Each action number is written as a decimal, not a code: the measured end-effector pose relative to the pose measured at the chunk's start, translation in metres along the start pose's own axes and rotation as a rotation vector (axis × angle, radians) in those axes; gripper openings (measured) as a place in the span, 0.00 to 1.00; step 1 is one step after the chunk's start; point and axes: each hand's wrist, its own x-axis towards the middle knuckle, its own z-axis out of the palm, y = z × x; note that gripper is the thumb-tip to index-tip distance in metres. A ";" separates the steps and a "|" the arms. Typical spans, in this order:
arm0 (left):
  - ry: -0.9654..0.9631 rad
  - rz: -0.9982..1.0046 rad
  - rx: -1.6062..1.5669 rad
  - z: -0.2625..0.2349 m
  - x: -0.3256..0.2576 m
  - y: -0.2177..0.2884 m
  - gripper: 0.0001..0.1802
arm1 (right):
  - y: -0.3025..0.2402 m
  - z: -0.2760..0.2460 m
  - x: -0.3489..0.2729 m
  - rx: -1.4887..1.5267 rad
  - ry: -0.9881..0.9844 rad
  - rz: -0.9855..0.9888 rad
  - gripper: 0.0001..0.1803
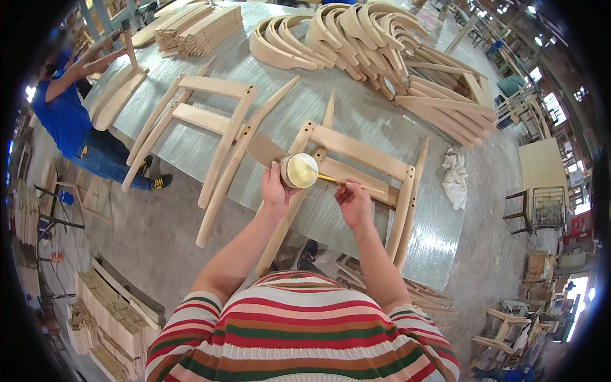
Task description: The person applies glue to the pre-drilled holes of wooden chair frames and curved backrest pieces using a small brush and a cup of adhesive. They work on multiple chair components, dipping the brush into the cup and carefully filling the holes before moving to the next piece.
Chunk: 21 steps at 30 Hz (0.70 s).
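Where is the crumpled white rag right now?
In the head view, the crumpled white rag lies on the right side of the grey round table, just right of the pale wooden chair frame and beyond the right hand.

Chair frame point(356, 159): bare pale wood, matt, smooth-sanded. Curved parts point(344, 32), 12 o'clock: same raw wood. Tabletop point(356, 105): grey, streaked, slight sheen. Rag point(455, 178), 3 o'clock: white crumpled cloth. Cup contents point(300, 170): creamy, glossy.
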 end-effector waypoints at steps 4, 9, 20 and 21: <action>0.016 -0.056 0.034 0.002 0.009 -0.012 0.17 | 0.019 -0.019 0.010 0.103 0.123 0.168 0.12; 0.164 -0.098 0.028 -0.009 0.002 -0.025 0.20 | 0.012 -0.030 0.035 0.100 0.164 0.083 0.10; 0.131 -0.228 0.177 -0.050 -0.057 -0.052 0.16 | 0.007 -0.023 0.080 -0.159 0.251 -0.117 0.07; 0.127 -0.224 0.161 -0.051 -0.056 -0.052 0.16 | 0.007 -0.022 0.082 -0.161 0.250 -0.115 0.07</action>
